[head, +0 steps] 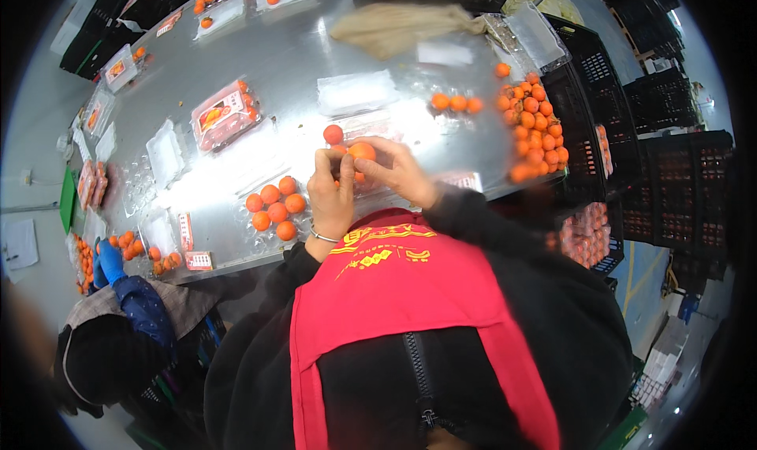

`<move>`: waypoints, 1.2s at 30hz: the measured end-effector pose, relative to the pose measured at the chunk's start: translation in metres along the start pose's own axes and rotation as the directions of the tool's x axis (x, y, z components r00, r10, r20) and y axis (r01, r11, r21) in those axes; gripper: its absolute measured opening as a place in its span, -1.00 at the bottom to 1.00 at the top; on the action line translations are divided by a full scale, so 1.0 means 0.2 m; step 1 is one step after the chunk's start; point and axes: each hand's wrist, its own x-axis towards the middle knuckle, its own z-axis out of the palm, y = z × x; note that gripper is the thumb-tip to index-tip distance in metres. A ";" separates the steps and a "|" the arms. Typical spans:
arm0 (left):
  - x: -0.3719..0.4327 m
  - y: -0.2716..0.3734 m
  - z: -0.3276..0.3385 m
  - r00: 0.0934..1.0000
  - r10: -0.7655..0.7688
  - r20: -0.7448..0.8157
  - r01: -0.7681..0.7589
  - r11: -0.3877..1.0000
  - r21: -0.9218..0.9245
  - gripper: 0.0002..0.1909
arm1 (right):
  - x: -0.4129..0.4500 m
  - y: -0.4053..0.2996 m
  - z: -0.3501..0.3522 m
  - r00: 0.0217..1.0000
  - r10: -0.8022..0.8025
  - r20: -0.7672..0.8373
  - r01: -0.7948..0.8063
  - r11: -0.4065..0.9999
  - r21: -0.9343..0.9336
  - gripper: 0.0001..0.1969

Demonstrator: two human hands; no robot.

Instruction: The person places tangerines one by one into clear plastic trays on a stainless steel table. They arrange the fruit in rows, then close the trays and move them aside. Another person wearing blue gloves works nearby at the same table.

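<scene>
An orange persimmon is held between the thumb and fingers of my right hand. My left hand is at the fruit's left side, its thumb and bent forefinger close together; whether they grip it is hidden. Below and behind my hands, more fruit sits in a clear plastic tray, mostly covered by my fingers. One persimmon shows just beyond my left hand. To the left, several persimmons stand apart in another clear tray. Three persimmons form a row at the right.
A large persimmon pile lies at the metal table's right end, beside black crates. A labelled fruit pack, white pads and a beige cloth lie on it. A co-worker's blue-gloved hands are at lower left.
</scene>
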 end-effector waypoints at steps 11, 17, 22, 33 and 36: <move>0.09 -0.05 0.02 0.901 -0.373 0.221 0.433 0.737 -0.519 -0.77 | 0.04 -0.05 -0.09 0.979 0.198 0.055 -0.205 0.965 0.167 -0.56; 0.10 -0.06 0.03 0.926 -0.341 0.159 0.375 0.874 -0.310 -0.79 | 0.08 -0.05 -0.07 0.969 0.247 0.001 -0.247 0.967 0.055 -0.55; 0.11 -0.09 0.03 0.934 -0.328 0.145 0.356 0.892 -0.277 -0.79 | 0.10 -0.08 -0.08 0.963 0.264 0.059 -0.267 0.963 0.040 -0.55; 0.15 -0.12 0.02 0.922 -0.335 0.192 0.381 0.871 -0.309 -0.79 | 0.10 -0.14 -0.14 0.944 0.255 0.207 -0.270 0.962 0.044 -0.48; 0.15 -0.13 0.03 0.898 -0.392 0.199 0.439 0.830 -0.344 -0.79 | 0.10 -0.09 -0.15 0.960 0.208 0.185 -0.219 0.975 0.037 -0.49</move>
